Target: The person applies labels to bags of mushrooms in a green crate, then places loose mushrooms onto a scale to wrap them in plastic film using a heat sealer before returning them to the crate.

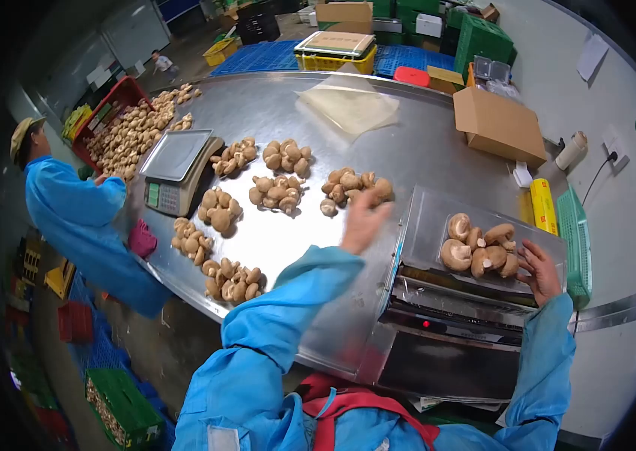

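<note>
My left hand reaches over the metal table, its fingers at the near edge of a pile of brown mushrooms; they are partly blurred, and whether they grip a mushroom cannot be made out. On the right, my right hand has its fingers spread beside a group of mushrooms in a clear tray on the wrapping machine. More mushroom piles lie across the table to the left of my left hand.
A scale stands at the left, near a co-worker and a red crate spilling mushrooms. Behind are clear film sheets and a cardboard box. A green basket borders the machine's right side.
</note>
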Available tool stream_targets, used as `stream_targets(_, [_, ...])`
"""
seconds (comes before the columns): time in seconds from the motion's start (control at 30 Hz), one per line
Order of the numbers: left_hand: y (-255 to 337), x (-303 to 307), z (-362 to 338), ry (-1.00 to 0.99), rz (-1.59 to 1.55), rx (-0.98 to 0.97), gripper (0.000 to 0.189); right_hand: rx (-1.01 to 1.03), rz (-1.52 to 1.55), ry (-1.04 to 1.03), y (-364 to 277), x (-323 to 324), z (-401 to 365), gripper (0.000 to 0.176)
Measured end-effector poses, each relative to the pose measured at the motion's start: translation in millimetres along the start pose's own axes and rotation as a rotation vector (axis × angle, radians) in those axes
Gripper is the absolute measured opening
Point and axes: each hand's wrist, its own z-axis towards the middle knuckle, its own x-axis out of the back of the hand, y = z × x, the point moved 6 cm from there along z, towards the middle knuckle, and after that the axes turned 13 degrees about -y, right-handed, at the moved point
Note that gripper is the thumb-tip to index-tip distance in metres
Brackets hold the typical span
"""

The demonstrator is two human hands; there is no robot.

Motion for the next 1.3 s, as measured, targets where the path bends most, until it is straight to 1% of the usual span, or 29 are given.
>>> stream_targets(0.03, [-13.0, 34.8, -3.5, 0.144, 0.266, -0.106, 0.040, 0.007, -0.062, 0.063, -1.2, 5.4, -5.9, 0.052])
stream_targets(0.07, [-47.7, 62.2, -6.8, 0.223, 0.269, -0.047, 0.044, 0.006, -0.123, 0.131, -0.3, 9.8, -12.6, 0.051])
stream_targets(0.1, [-68.4, 83.4, -12.8, 0.285, 0.431, 0.083, 0.053, -0.006, -0.117, 0.161, 2.3, 10.5, -19.6, 0.051])
stream_targets(0.17, [-114.4, 106.6, -22.6, 0.317, 0.633, 0.130, 0.070, 0.004, -0.147, 0.206, -4.6, 13.5, -37.1, 0.053])
stream_targets(0.23, [-158.4, 115.3, -21.3, 0.315, 0.676, 0.130, 0.069, 0.012, -0.164, 0.283, -9.2, 11.8, -54.9, 0.052])
stream_targets(0.27, [-167.2, 115.3, -20.2, 0.280, 0.690, 0.195, 0.064, 0.007, -0.191, 0.287, -11.8, 9.1, -61.7, 0.051])
stream_targets(0.3, [-167.2, 114.8, -19.3, 0.287, 0.784, 0.164, 0.055, 0.001, -0.218, 0.285, -13.0, 6.9, -67.2, 0.050])
stream_targets(0.37, [-164.2, 118.3, -16.5, 0.291, 0.740, 0.188, 0.042, 0.020, -0.207, 0.341, -11.7, 7.9, -78.3, 0.048])
stream_targets(0.4, [-160.4, 121.2, -17.7, 0.286, 0.711, 0.104, 0.040, 0.024, -0.196, 0.349, -11.6, 7.5, -82.6, 0.047])
stream_targets(0.47, [-169.5, 131.1, -27.7, 0.323, 0.378, 0.217, 0.036, 0.065, -0.187, 0.366, -14.6, 2.3, -88.8, 0.042])
stream_targets(0.5, [-158.9, 131.4, -28.8, 0.322, 0.187, 0.268, 0.033, 0.071, -0.185, 0.377, -15.3, -0.2, -90.0, 0.042])
stream_targets(0.53, [-143.9, 126.5, -28.1, 0.292, 0.039, 0.256, 0.033, 0.130, -0.213, 0.384, -18.6, -3.6, -90.5, 0.039])
stream_targets(0.57, [-108.1, 115.6, -30.7, 0.256, -0.104, 0.249, 0.033, 0.185, -0.236, 0.393, -19.7, -9.4, -91.5, 0.036])
stream_targets(0.6, [-67.3, 98.0, -26.2, 0.115, -0.084, 0.222, 0.036, 0.230, -0.211, 0.395, -22.4, -17.8, -88.7, 0.033])
stream_targets(0.63, [-21.5, 72.4, -19.4, 0.002, -0.123, 0.117, 0.039, 0.285, -0.269, 0.396, -29.0, -29.4, -85.2, 0.033])
stream_targets(0.67, [29.7, 41.8, -13.7, -0.170, -0.168, 0.070, 0.037, 0.346, -0.331, 0.394, -37.6, -44.5, -80.2, 0.034])
stream_targets(0.7, [57.7, 14.0, -10.4, -0.288, -0.253, 0.060, 0.037, 0.407, -0.425, 0.345, -52.1, -72.3, -76.9, 0.035])
stream_targets(0.73, [83.6, -15.9, -11.4, -0.404, -0.322, 0.072, 0.039, 0.467, -0.519, 0.292, -68.4, -103.1, -75.0, 0.037])
stream_targets(0.8, [114.1, -74.1, -22.7, -0.681, -0.479, 0.204, 0.038, 0.721, -0.705, 0.167, -92.5, -156.8, -74.1, 0.043])
stream_targets(0.83, [127.7, -96.8, -28.8, -0.760, -0.498, 0.202, 0.035, 0.732, -0.707, 0.166, -92.7, -161.6, -69.1, 0.043])
stream_targets(0.87, [125.6, -116.5, -32.3, -0.817, -0.566, 0.194, 0.032, 0.803, -0.828, 0.150, -91.8, -168.0, -64.1, 0.046])
stream_targets(0.9, [131.1, -129.8, -35.2, -0.788, -0.607, 0.221, 0.031, 0.871, -0.951, 0.133, -91.3, -171.6, -62.2, 0.048])
stream_targets(0.97, [127.1, -143.3, -33.7, -0.811, -0.654, 0.270, 0.033, 0.851, -0.909, 0.141, -90.0, -155.5, -59.7, 0.048])
stream_targets(1.03, [125.3, -143.1, -31.2, -0.796, -0.627, 0.286, 0.034, 0.644, -0.581, 0.211, -73.4, -123.8, -46.7, 0.043])
stream_targets(1.07, [123.3, -141.2, -31.0, -0.785, -0.602, 0.308, 0.034, 0.659, -0.717, 0.306, -76.6, -115.3, -47.1, 0.037])
stream_targets(1.1, [117.5, -139.9, -31.2, -0.783, -0.599, 0.308, 0.034, 0.661, -0.714, 0.305, -72.4, -107.2, -39.6, 0.037])
stream_targets(1.17, [107.9, -124.5, -24.6, -0.626, -0.444, 0.138, 0.032, 0.835, -1.041, 0.441, -63.7, -100.9, -27.6, 0.036])
stream_targets(1.23, [106.5, -114.3, -28.4, -0.628, -0.421, 0.169, 0.030, 0.851, -1.116, 0.427, -50.8, -99.9, -15.2, 0.034])
stream_targets(1.3, [105.1, -106.2, -33.1, -0.612, -0.363, 0.200, 0.029, 0.795, -1.162, 0.417, -46.4, -100.8, -9.9, 0.032])
